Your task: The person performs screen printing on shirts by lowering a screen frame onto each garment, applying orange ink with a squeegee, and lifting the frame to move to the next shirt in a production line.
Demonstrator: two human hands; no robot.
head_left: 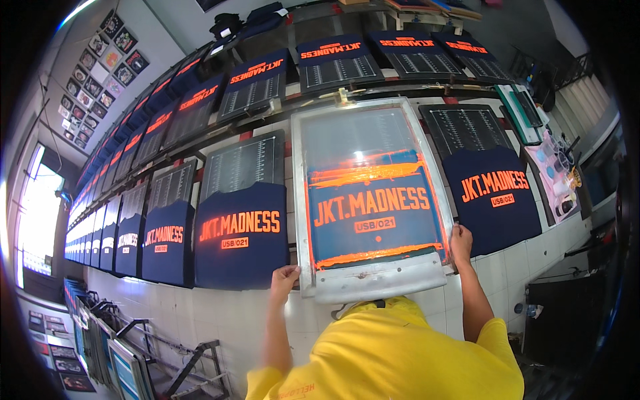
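White floor tiles run under dark boards — left fingers and right fingers hold the framed screen by its sides

Bright yellow shirt, short sleeves, small reddish lettering; forearms, hands bare.

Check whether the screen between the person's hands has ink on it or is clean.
Inked: bright orange ink streaks the screen in bands above and below the lettering.

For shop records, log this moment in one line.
left hand: holds screen frame left edge; right hand: holds frame's right edge; orange ink: inside frame; navy shirts: either side
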